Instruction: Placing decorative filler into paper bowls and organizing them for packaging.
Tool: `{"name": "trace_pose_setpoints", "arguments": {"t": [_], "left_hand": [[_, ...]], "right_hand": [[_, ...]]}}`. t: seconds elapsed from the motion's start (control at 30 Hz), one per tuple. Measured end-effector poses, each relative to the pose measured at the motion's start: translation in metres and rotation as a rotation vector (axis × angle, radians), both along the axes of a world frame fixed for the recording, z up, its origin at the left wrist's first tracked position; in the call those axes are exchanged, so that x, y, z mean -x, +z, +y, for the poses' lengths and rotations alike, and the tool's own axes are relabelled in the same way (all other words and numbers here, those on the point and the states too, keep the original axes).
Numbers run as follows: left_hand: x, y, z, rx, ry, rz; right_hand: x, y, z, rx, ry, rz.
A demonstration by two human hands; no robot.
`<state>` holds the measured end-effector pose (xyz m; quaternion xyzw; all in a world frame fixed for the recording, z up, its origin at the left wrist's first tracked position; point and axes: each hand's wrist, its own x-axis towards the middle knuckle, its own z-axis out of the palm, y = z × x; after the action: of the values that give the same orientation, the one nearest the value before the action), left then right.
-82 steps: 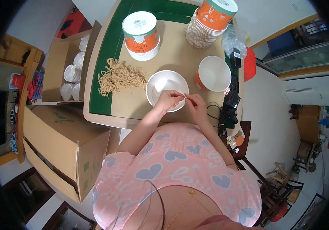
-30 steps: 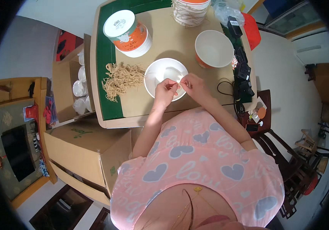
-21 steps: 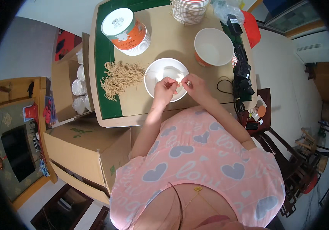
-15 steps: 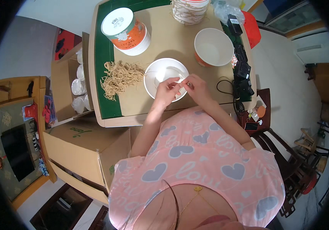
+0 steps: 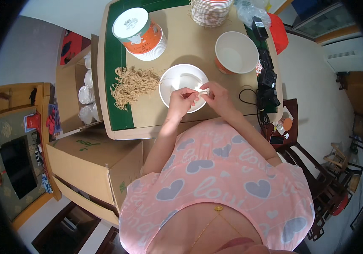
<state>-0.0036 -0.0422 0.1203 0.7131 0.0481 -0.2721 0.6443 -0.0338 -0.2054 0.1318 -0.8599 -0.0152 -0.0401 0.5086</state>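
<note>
Paper bucket: We have a white-lined paper bucket (image 5: 183, 80) mouth-up on the tabletop, close to the near edge, below our hands.
Left hand: Our left hand (image 5: 182, 100) is over the bucket's near side, thumb and fingertips close together; we cannot tell whether they pinch anything.
Right hand: Our right hand (image 5: 217, 98) is at the near right rim, thumb and fingers closed on a pale cord (image 5: 205, 91).
Step in hand: We judge this to be fine fingertip work on the cord, perhaps a knot or loop; the detail is too small to tell.
Next move: To our eye, it calls for a firm right pinch and clear sight of the cord's end.
Twine: A loose tan heap of twine (image 5: 135, 86) lies left of the bucket.
Other buckets: An upside-down bucket stack (image 5: 147, 40) stands beyond the twine; an open bucket (image 5: 236, 53) sits right.
</note>
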Motion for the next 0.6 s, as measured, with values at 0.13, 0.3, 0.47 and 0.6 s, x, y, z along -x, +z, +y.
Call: {"name": "trace_pose_setpoints", "arguments": {"t": [0.13,0.3,0.47,0.6], "left_hand": [[-0.001,0.011,0.001,0.128,0.051,0.118],[-0.002,0.015,0.004,0.165,0.112,0.151],[0.000,0.009,0.006,0.091,0.010,0.046],[0.000,0.011,0.005,0.107,0.017,0.055]], "right_hand": [[-0.002,-0.010,0.003,0.006,0.031,0.015],[-0.003,-0.010,0.004,-0.068,-0.004,0.001],[-0.002,-0.005,0.002,-0.038,0.024,0.070],[-0.002,-0.009,0.000,-0.030,0.025,0.038]]}}
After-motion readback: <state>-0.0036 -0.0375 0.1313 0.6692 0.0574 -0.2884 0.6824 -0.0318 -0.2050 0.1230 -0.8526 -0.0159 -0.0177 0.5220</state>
